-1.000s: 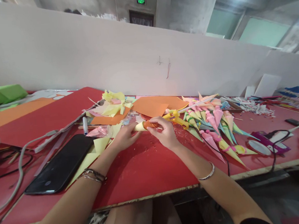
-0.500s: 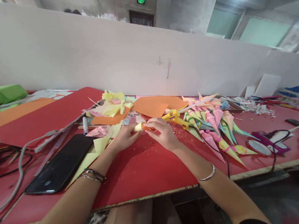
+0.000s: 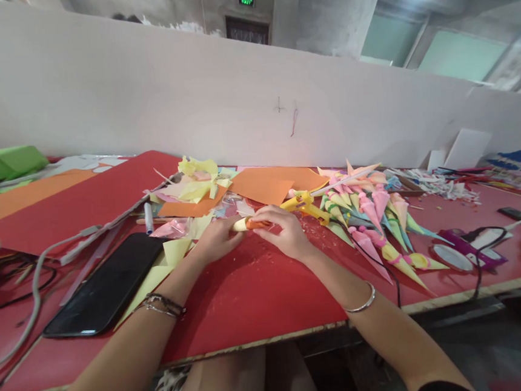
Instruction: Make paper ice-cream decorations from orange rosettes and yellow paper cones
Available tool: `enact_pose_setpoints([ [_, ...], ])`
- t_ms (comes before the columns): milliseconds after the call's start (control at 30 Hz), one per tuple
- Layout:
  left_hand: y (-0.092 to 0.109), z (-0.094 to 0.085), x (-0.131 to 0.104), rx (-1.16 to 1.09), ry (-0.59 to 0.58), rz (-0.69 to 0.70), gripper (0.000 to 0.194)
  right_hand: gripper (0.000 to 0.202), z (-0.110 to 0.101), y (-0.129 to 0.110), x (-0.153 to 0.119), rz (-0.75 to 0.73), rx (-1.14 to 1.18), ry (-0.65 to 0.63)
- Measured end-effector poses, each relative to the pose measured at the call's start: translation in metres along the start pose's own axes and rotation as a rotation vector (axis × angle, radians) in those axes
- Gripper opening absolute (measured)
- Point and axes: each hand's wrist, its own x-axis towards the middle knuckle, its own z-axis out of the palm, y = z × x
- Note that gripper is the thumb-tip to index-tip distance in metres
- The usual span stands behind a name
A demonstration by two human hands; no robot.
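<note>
A small rolled piece point(image 3: 242, 224), pale yellow on its left and orange on its right, lies between my two hands above the red table. My left hand point(image 3: 219, 240) has its fingers closed on the yellow part. On the orange part, the fingers of my right hand point(image 3: 282, 233) are closed, with thumb below and fingers above. Just beyond my right hand is a yellow glue gun point(image 3: 304, 205). Several paper cones point(image 3: 371, 207) in pink, yellow, green and blue lie heaped to its right.
A black phone point(image 3: 104, 285) and yellow paper point(image 3: 158, 274) lie at left. Orange sheets point(image 3: 266, 186) and paper scraps point(image 3: 196, 186) are at the back, below a white partition point(image 3: 188, 98). A dark cable and a purple box point(image 3: 489, 254) are at right.
</note>
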Motion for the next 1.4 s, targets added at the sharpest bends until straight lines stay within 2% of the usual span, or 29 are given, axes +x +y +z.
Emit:
enact_pose_setpoints([
  [167,0.001,-0.001,0.0,0.118,0.036,-0.042,0.021,0.012,0.002,0.003,0.0,0.126,0.055,0.053],
  [333,0.002,-0.003,0.0,0.183,0.019,-0.054,0.021,0.01,0.004,0.003,0.0,0.141,0.027,0.098],
  [600,0.005,-0.002,0.0,0.146,0.007,-0.075,0.023,0.009,0.005,0.001,-0.001,0.152,0.037,0.095],
  [900,0.002,0.001,0.001,0.009,0.036,-0.041,0.018,0.011,0.012,0.007,-0.003,0.239,0.147,0.179],
  [1000,0.002,0.002,0.001,-0.022,0.045,-0.026,0.017,0.009,0.011,0.005,-0.003,0.216,0.127,0.193],
  [1200,0.002,0.003,0.001,-0.062,0.045,-0.022,0.019,0.006,0.004,-0.001,0.0,0.129,0.043,0.123],
  [1400,-0.001,0.004,0.002,-0.111,0.04,-0.025,0.022,0.017,-0.002,0.0,0.0,0.1,0.026,0.024],
])
